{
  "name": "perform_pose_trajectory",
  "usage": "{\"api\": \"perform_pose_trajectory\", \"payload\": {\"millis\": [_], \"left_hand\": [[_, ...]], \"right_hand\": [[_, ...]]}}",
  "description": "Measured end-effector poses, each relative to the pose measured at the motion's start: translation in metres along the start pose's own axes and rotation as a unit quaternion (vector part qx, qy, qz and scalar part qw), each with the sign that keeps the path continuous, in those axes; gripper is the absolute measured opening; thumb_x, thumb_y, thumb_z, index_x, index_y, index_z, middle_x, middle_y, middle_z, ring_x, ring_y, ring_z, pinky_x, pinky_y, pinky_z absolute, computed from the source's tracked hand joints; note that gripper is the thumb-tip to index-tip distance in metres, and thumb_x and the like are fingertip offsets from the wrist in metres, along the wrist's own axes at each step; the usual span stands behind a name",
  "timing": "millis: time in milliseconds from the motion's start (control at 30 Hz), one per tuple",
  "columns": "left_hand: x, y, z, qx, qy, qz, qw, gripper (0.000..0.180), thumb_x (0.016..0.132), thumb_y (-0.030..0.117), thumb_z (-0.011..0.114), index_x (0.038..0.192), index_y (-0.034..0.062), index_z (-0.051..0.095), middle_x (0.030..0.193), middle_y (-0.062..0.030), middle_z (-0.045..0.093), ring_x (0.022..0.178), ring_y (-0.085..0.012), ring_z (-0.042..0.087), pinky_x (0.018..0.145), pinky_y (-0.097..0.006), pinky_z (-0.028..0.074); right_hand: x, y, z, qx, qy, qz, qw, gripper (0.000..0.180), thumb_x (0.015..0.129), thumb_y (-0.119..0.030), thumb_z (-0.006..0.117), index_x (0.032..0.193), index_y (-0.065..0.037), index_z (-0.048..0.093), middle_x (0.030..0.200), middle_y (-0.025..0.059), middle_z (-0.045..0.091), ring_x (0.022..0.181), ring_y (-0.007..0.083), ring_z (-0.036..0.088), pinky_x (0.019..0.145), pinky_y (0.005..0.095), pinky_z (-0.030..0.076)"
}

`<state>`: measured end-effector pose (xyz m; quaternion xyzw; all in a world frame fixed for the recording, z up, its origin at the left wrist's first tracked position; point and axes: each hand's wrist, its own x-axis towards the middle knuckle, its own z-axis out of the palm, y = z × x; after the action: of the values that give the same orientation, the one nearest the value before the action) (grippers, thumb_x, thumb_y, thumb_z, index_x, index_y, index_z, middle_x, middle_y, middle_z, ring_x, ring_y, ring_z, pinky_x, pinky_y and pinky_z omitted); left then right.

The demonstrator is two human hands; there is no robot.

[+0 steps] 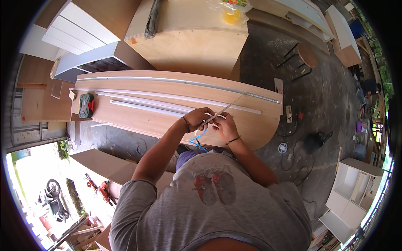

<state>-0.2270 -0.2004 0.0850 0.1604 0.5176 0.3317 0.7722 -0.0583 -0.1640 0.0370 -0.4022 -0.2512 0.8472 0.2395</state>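
My left hand [196, 119] and my right hand [226, 127] are close together above the near edge of a long wood-grain board [167, 88]. A thin marked tape measure blade [228, 106] slants from between them up to the far right part of the board. My left fingers are closed around the blade's near end; the fingers of my right hand pinch near it, partly hidden. A blue strap [197, 141] hangs under my left hand. Long pale metal strips [167, 95] lie lengthwise on the board, beyond my hands.
A green and black tool case [86, 105] sits at the board's left end. Behind stands a plywood cabinet [197, 46]. On the floor to the right are a round stool [307, 55], a power strip [289, 113], cables and a white reel [283, 147].
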Motion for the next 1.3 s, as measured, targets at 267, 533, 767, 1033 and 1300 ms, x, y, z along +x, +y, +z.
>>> {"api": "perform_pose_trajectory", "payload": {"millis": [267,533,767,1033,1300], "left_hand": [[-0.005,0.012,0.007,0.098,0.058,0.006,0.993,0.020,0.084,0.010,0.051,0.102,0.0022,0.053,0.074,-0.0058,0.059,0.045,-0.0089,0.053,0.034,-0.018,0.036],[-0.001,0.014,0.009,0.333,0.107,0.035,0.936,0.029,0.083,0.025,0.059,0.095,-0.0011,0.057,0.070,-0.0057,0.059,0.046,-0.0097,0.054,0.035,-0.020,0.037],[0.006,0.001,-0.008,0.080,0.021,-0.021,0.996,0.019,0.084,0.022,0.056,0.091,0.0039,0.056,0.079,-0.0025,0.058,0.049,-0.0073,0.048,0.038,-0.018,0.035],[0.008,-0.005,-0.004,0.048,0.027,-0.016,0.998,0.027,0.086,0.031,0.053,0.090,0.0043,0.056,0.079,-0.0024,0.056,0.057,-0.0122,0.056,0.044,-0.023,0.043],[0.037,0.021,0.014,0.242,0.035,0.017,0.969,0.039,0.085,0.037,0.057,0.096,-0.0003,0.061,0.085,-0.0091,0.061,0.056,-0.0114,0.054,0.048,-0.024,0.047]], "right_hand": [[-0.004,-0.003,0.009,-0.035,0.050,-0.018,0.998,0.040,0.077,-0.004,0.064,0.108,-0.004,0.040,0.091,0.0095,0.059,0.082,0.0174,0.059,0.065,0.0336,0.045],[0.004,0.007,-0.003,-0.137,0.061,-0.040,0.988,0.037,0.077,-0.006,0.066,0.105,-0.003,0.041,0.087,0.0079,0.058,0.076,0.0152,0.057,0.058,0.0278,0.044],[0.013,0.001,-0.006,-0.163,0.086,0.026,0.982,0.026,0.077,-0.012,0.067,0.094,-0.003,0.049,0.074,0.0044,0.055,0.064,0.0114,0.053,0.048,0.0255,0.041],[0.016,0.015,-0.019,-0.281,0.106,-0.116,0.947,0.014,0.078,-0.010,0.064,0.086,-0.001,0.058,0.073,0.0065,0.060,0.063,0.0144,0.056,0.051,0.0279,0.044],[0.005,-0.009,0.001,-0.591,0.087,-0.376,0.708,0.008,0.079,-0.011,0.059,0.079,-0.004,0.062,0.075,0.0140,0.061,0.072,0.0310,0.059,0.064,0.0394,0.047]]}}
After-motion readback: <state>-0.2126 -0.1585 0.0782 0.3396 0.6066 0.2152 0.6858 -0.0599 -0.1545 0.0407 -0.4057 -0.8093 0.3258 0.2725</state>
